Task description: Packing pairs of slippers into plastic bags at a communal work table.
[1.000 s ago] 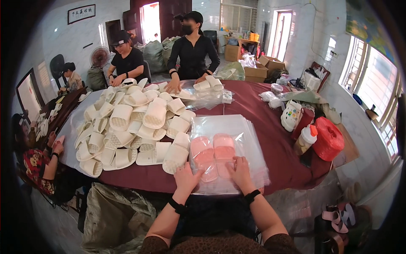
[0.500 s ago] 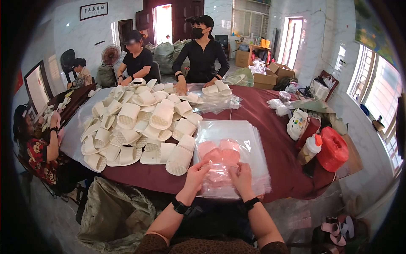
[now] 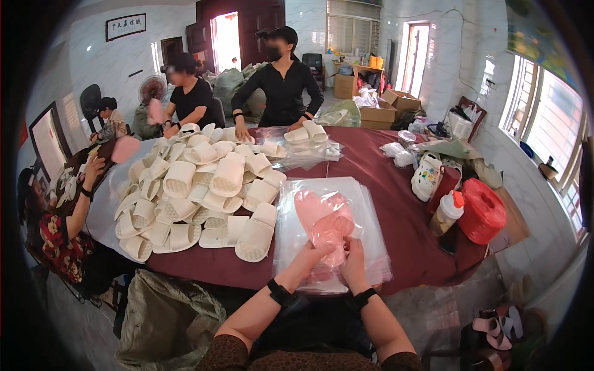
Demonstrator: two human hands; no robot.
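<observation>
Between my two hands is a pair of pink slippers (image 3: 323, 213) in a clear plastic bag, held tilted above a stack of clear plastic bags (image 3: 376, 247). My left hand (image 3: 309, 260) is closed on the lower left of the bagged slippers. On the other side, my right hand (image 3: 353, 264) pinches the bag's lower right. Glare on the plastic hides where its edges run. Left of the stack lies a large heap of cream slippers (image 3: 185, 179), the closest one (image 3: 257, 234) almost touching the bags.
A red roll of plastic twine (image 3: 484, 211), a bottle with an orange cap (image 3: 447, 213) and a white clog (image 3: 427, 178) stand right on the maroon tablecloth (image 3: 365, 154). An open sack (image 3: 170, 321) sits below left. Co-workers are across and left; two pink pieces (image 3: 125, 149) show there.
The bagged pink slippers have turned and tilted, and my hands have come closer together. At the left, two pink pieces have appeared near the co-workers. The whole view has shifted slightly.
</observation>
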